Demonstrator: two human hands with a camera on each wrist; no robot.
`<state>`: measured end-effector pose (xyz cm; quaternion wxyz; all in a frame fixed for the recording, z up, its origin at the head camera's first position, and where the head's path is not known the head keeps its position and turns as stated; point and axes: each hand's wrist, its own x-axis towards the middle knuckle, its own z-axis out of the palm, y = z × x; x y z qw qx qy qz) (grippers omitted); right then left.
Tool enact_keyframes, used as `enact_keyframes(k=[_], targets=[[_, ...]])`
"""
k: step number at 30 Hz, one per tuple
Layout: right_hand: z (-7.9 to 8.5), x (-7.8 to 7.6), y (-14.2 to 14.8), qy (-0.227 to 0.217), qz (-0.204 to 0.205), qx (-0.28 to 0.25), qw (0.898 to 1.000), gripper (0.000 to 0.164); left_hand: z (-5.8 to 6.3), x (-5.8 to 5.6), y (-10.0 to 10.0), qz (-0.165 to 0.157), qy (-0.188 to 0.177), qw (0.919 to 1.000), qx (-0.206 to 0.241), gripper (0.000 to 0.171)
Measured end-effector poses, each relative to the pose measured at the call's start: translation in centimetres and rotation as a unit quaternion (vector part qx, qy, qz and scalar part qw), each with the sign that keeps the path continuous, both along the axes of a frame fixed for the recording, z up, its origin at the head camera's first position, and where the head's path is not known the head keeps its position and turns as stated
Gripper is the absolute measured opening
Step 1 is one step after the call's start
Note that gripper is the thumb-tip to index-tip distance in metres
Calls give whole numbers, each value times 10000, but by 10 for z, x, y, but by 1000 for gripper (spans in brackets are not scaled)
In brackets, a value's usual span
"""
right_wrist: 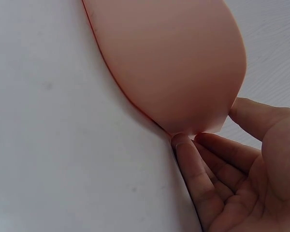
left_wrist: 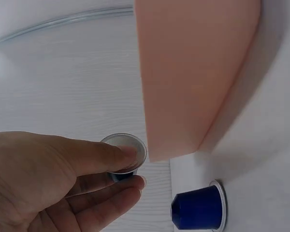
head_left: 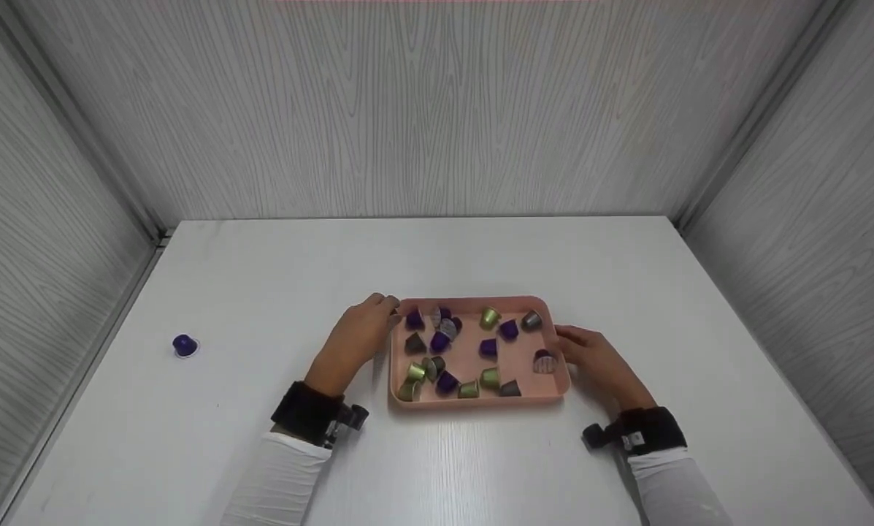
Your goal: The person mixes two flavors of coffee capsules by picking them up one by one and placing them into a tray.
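Observation:
A pink tray [head_left: 513,401] holds several coffee capsules, purple, green [head_left: 489,378] and grey [head_left: 531,321]. At its upper left corner, my left hand [head_left: 363,329] pinches a coffee capsule [left_wrist: 124,140] between thumb and fingers; its silver lid faces the thumb and a bit of dark blue body shows below. That hand is beside the tray's wall [left_wrist: 193,72]. On the right, my right hand [head_left: 590,358] holds the tray's side, the thumb at the rim and the fingertips low at the base. A blue capsule [left_wrist: 198,209] lies near the left hand in the left wrist view.
Far to the left on the white table [head_left: 261,277] a blue capsule [head_left: 185,345] sits apart from the tray. Pale wood-grain panels [head_left: 422,109] close off the back and both sides. Each wrist wears a black strap [head_left: 307,411] with a small camera.

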<state>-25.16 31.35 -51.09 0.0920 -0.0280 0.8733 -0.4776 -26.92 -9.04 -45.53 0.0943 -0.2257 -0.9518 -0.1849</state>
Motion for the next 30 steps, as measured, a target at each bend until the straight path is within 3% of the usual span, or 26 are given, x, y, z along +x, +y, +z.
enact_keyframes(k=[11,23,30], targets=[[1,2,-2,-257,-28,-238,9994,61,7,1,31,-398,-204,9982,-403,26],[1,1,-2,-175,-25,-161,9997,59,1,6,62,-789,83,9940,-747,21],[1,1,-2,-177,-1,-181,9997,60,-6,6,74,-1425,-62,9867,-775,21]])
